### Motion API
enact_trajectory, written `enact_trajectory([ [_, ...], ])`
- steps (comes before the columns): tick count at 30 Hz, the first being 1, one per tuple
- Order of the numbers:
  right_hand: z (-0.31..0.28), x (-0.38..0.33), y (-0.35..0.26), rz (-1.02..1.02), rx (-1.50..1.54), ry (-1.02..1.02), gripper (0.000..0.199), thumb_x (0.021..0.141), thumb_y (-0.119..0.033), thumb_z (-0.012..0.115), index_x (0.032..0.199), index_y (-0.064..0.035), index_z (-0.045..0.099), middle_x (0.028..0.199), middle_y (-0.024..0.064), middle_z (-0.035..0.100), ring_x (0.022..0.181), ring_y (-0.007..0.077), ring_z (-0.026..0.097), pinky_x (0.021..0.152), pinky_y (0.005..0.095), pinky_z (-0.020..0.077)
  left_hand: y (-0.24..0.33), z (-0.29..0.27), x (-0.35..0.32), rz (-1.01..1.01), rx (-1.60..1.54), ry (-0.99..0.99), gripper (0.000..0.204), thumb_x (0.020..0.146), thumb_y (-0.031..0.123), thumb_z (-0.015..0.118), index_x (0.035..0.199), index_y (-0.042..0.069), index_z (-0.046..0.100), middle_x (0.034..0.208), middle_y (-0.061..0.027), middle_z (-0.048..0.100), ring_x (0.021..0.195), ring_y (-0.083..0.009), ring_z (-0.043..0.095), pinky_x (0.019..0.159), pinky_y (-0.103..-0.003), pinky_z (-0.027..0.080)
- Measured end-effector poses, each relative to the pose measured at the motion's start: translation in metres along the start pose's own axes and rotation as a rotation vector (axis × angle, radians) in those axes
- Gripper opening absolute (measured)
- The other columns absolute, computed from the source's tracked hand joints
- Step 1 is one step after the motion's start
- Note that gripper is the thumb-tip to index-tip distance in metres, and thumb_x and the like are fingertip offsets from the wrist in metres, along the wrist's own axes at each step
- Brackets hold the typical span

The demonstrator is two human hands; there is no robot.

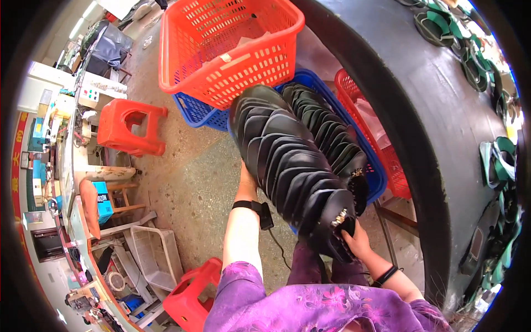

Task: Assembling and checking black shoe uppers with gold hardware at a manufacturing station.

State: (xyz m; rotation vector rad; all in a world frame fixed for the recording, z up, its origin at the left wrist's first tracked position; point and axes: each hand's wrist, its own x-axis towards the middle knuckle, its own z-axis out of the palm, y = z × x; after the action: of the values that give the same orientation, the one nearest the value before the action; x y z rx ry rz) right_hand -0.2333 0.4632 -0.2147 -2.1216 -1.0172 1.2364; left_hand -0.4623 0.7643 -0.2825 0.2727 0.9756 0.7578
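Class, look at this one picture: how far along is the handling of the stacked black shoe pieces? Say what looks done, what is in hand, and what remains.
Done: a second row of black pieces already lies in the blue basket. In hand: the long stack of black pieces is held above that basket, the left hand under it and the right hand gripping its near end. Left: this stack is not yet set down. The orange basket holds only some pale material.
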Motion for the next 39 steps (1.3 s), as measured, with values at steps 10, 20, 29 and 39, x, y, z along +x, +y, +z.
enact_trajectory([
  [10, 0.084, 0.119, 0.055, 0.014, -0.341, -0.181, 0.077, 0.081, -0.036, 0.053, 0.132, 0.0036, 0.011, 0.114, 0.0243, 0.042, 0.097, 0.0381, 0.051, 0.081, 0.0397, 0.0442, -0.101, -0.015, 0.049, 0.313, 0.804, 0.368, 0.084, 0.082, 0.05, 0.047, 0.134, -0.004, 0.01, 0.139, -0.0216, 0.013, 0.13, -0.0318, 0.012, 0.105, -0.036, 0.013],
  [20, 0.048, 0.097, 0.042, -0.039, -0.33, -0.266, 0.07, 0.08, -0.039, 0.052, 0.132, -0.0041, 0.021, 0.119, 0.0211, 0.042, 0.106, 0.0364, 0.047, 0.088, 0.0406, 0.0401, -0.083, -0.047, 0.041, 0.396, 1.067, 0.443, 0.079, 0.085, 0.052, 0.039, 0.135, -0.002, 0.01, 0.138, -0.0226, 0.017, 0.126, -0.0327, 0.023, 0.103, -0.037, 0.02],
  [29, -0.075, -0.075, 0.154, 0.288, -0.256, -0.009, 0.037, 0.074, -0.028, 0.052, 0.103, -0.0056, 0.057, 0.096, 0.0171, 0.059, 0.09, 0.0349, 0.055, 0.078, 0.0413, 0.0438, -0.12, -0.124, -0.07, -0.097, 1.116, 0.187, 0.058, 0.086, 0.041, 0.04, 0.127, 0.0, 0.035, 0.128, -0.016, 0.04, 0.119, -0.0255, 0.036, 0.099, -0.035, 0.027],
  [39, -0.118, -0.324, 0.209, 1.028, -0.126, -0.408, 0.04, 0.075, -0.037, 0.057, 0.106, -0.0111, 0.06, 0.112, 0.011, 0.056, 0.102, 0.0279, 0.054, 0.086, 0.0393, 0.042, -0.162, 0.177, -0.032, -0.475, 1.708, -0.723, 0.048, 0.083, 0.038, 0.048, 0.118, 0.006, 0.048, 0.11, -0.0099, 0.056, 0.104, -0.0195, 0.051, 0.087, -0.036, 0.04],
])
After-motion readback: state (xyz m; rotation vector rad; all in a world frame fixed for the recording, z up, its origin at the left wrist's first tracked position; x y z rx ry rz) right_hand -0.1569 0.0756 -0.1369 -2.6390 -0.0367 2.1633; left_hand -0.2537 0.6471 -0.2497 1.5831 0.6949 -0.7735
